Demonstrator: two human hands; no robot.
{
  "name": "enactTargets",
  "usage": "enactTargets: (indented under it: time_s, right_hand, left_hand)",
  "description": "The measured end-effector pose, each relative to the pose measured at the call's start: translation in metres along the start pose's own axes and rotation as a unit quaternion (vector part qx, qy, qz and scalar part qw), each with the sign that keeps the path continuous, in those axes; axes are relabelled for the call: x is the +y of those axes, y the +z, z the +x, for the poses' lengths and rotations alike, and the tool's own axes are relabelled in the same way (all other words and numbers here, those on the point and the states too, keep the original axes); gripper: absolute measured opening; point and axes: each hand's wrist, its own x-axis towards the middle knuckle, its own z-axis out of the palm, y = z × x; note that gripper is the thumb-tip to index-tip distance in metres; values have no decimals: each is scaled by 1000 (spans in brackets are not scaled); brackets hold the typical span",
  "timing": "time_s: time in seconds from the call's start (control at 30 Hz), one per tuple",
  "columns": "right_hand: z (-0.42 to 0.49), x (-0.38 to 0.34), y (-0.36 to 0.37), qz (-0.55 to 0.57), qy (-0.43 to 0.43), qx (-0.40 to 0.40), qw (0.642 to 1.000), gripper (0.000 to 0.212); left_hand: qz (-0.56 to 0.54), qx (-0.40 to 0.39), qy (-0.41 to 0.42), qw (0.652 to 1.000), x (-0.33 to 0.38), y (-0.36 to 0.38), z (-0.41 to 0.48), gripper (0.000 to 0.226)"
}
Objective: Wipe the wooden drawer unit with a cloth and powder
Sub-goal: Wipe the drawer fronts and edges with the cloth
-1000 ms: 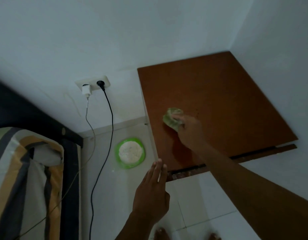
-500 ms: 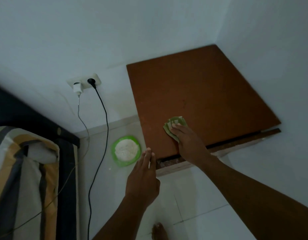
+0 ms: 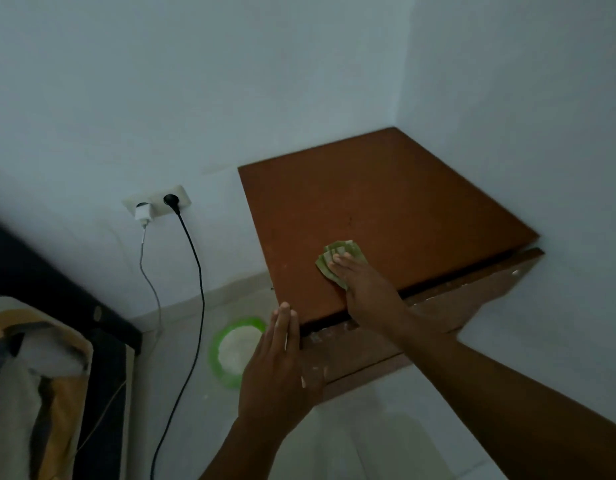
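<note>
No writing, label, brand, number or sign can be read anywhere in this dim view. The wooden drawer unit (image 3: 386,202), the green cloth (image 3: 344,247), the white charger (image 3: 142,213) in the wall socket (image 3: 157,202) and the green plate (image 3: 217,344) all show plain surfaces without legible lettering.

I'm looking into a home bedroom: a bed (image 3: 40,358) with striped covers at 8 o'clock, a wall socket (image 3: 157,203) holding a charger (image 3: 142,213) at 9, and a wooden drawer unit (image 3: 386,209) at 3.
</note>
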Motion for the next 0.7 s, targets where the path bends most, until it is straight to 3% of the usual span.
enactTargets:
  time_s: [0.17,0.4,0.7]
  right_hand:
    - [5,-3,-11,-15,33,-50,998,53]
    - [-15,-15,-4,-56,32,42,997,45]
    - [-67,-12,11,-42,20,113,993,47]
  left_hand:
    - [32,82,4,996,-3,17,6,97]
    - [55,217,32,974,-13,57,9,99]
    - [47,181,39,982,-14,56,5,113]
